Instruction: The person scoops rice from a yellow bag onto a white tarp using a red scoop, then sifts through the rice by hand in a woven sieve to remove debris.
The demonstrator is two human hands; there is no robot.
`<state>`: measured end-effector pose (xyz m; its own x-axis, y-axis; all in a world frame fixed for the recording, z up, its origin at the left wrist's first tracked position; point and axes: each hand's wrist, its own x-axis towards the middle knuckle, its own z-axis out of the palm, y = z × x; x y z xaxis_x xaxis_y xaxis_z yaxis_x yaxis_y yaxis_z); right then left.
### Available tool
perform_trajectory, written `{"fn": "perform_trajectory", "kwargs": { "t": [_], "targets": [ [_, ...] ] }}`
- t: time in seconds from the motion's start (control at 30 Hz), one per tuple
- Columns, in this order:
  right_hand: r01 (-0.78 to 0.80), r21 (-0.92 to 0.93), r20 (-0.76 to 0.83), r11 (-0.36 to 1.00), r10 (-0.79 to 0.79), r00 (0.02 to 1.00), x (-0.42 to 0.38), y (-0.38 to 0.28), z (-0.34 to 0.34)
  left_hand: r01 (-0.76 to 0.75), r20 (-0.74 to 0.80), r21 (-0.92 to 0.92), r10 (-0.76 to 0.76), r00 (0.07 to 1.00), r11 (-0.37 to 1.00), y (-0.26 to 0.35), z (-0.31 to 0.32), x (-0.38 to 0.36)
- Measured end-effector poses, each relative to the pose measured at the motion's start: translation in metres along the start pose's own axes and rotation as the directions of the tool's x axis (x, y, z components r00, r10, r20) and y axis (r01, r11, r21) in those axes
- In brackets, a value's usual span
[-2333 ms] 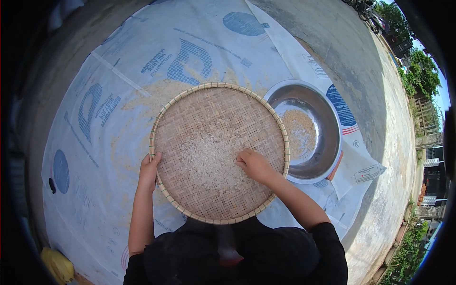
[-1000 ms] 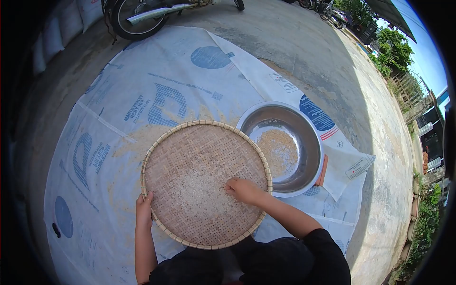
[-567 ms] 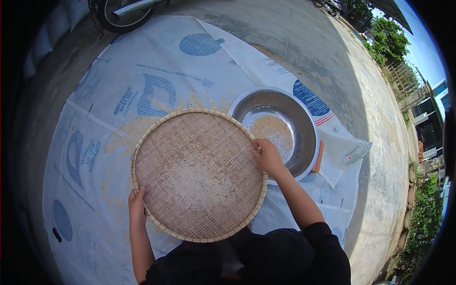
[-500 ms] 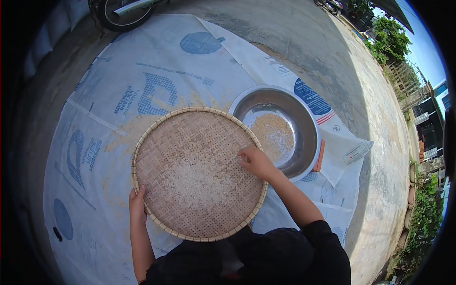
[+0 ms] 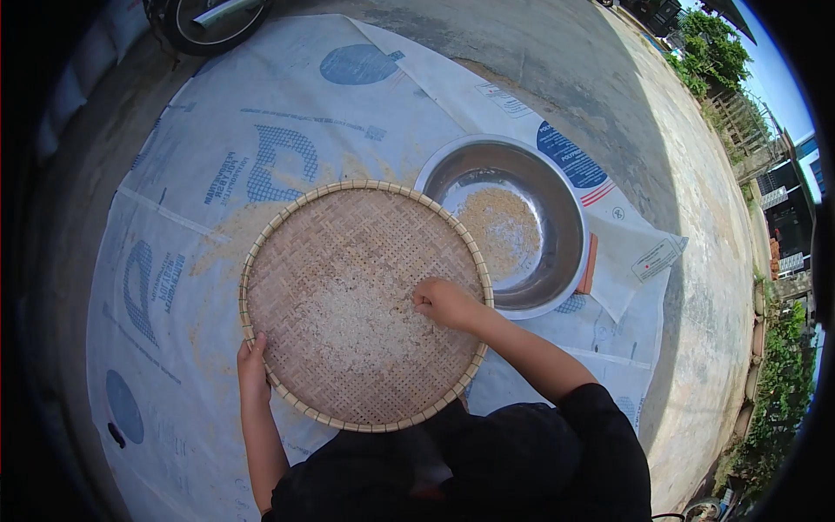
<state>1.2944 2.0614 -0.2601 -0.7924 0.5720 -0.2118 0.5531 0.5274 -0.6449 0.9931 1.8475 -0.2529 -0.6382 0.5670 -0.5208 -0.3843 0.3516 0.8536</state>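
Note:
A round woven winnowing basket [image 5: 365, 213] fills the middle of the view, with pale broken grain [image 5: 352, 326] spread over its centre and lower part. My left hand [image 5: 253, 364] grips the basket's rim at the lower left, thumb over the edge. Over the right side of the grain is my right hand [image 5: 445, 303], its fingers drawn together in a pinch; whatever they hold is too small to make out. Behind the basket's right edge stands a metal basin [image 5: 564, 217], holding yellowish-brown grain or husks [image 5: 500, 228].
Beneath everything lies a white printed tarp [image 5: 217, 113], scattered with husks [image 5: 235, 230] left of the basket. A reddish brick [image 5: 589, 264] shows beside the basin. A motorbike wheel [image 5: 178, 30] is at the upper left, and sunlit concrete [image 5: 696, 287] runs along the right.
My right hand has moved left and slightly down, from near the basket's right side to over the grain, its fingers now more closed. My left hand keeps its hold on the rim.

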Motion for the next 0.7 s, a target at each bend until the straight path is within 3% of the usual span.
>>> {"fn": "perform_trajectory", "kwargs": {
  "t": [0.33,0.57,0.63,0.7],
  "targets": [
    [0.038,-0.111,0.039,0.993,-0.034,0.999,-0.004,-0.001,0.003,0.035,-0.007,0.048,-0.034,0.999,0.998,0.000,-0.001,0.002],
    [0.010,-0.083,0.031,0.997,-0.008,0.999,-0.006,-0.005,-0.006,0.022,0.005,0.019,-0.022,1.000,1.000,-0.001,-0.001,0.002],
    [0.043,-0.028,-0.096,0.999,-0.046,0.994,-0.008,0.001,-0.029,0.020,0.000,0.010,-0.020,1.000,1.000,-0.001,-0.001,0.002],
    [-0.156,-0.007,-0.389,0.988,0.141,0.910,-0.011,0.011,-0.060,0.014,0.000,0.017,-0.014,1.000,1.000,0.001,-0.001,0.001]
  ]
}}
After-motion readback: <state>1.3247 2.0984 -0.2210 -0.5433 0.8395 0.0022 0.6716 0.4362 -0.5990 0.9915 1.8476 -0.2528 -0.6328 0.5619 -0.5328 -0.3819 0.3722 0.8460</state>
